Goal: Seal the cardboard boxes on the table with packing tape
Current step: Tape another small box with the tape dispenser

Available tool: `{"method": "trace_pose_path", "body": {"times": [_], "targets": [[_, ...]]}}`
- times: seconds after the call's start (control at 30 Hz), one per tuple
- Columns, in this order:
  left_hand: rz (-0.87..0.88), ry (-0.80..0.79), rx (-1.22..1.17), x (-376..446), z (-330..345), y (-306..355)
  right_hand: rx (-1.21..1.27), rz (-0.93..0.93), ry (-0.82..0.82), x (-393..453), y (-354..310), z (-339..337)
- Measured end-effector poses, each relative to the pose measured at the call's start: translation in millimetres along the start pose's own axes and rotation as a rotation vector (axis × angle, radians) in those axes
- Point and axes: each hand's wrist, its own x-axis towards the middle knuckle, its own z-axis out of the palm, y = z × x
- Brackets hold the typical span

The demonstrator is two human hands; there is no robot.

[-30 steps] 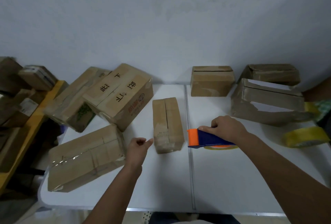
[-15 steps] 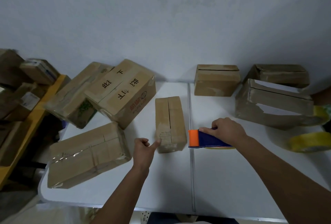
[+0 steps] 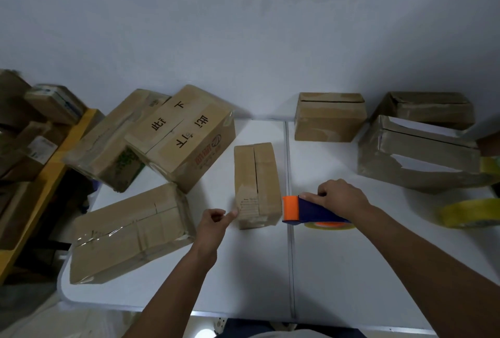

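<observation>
Centrally, oblong cardboard box [image 3: 257, 183], right hand [image 3: 342, 197] gripping plastic tape dispenser [image 3: 308, 212]

A small box [image 3: 257, 184] lies on the table [image 3: 351, 270] at the centre. The left hand [image 3: 212, 225] touches its near corner at 7 o'clock; the right hand [image 3: 341, 198] holds the tape dispenser [image 3: 308, 210] just beside it at 4 o'clock. Three boxes crowd from 8 to 10 o'clock, three more from 1 to 3 o'clock, and a tape roll [image 3: 468, 213] lies at 3 o'clock
</observation>
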Motion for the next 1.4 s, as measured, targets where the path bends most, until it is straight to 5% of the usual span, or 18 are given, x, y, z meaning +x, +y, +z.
{"method": "trace_pose_path", "body": {"times": [0.13,0.2,0.3,0.4,0.47,0.7,0.9,1.4], "targets": [[0.043,-0.005,0.090,3,-15,8,-0.026,-0.003,0.002,1,-2,0],[0.126,0.085,0.377,5,-26,13,-0.045,-0.003,0.010,2,-1,-1],[0.551,0.192,0.779,-4,-34,13,-0.073,-0.005,0.025,2,1,-3],[1.049,-0.089,0.995,-20,-15,7,-0.073,-0.006,0.022,2,-1,-5],[1.215,-0.205,1.179,-11,-8,-7,-0.051,0.000,-0.002,1,-5,-4],[1.246,-0.330,1.199,16,-11,29,0.015,0.021,0.006,-4,-10,9],[0.970,-0.324,1.332,29,48,36,0.021,0.024,0.012,-6,-11,16],[1.023,-0.264,1.427,43,46,19,0.076,-0.028,0.054,-19,25,11]]}}
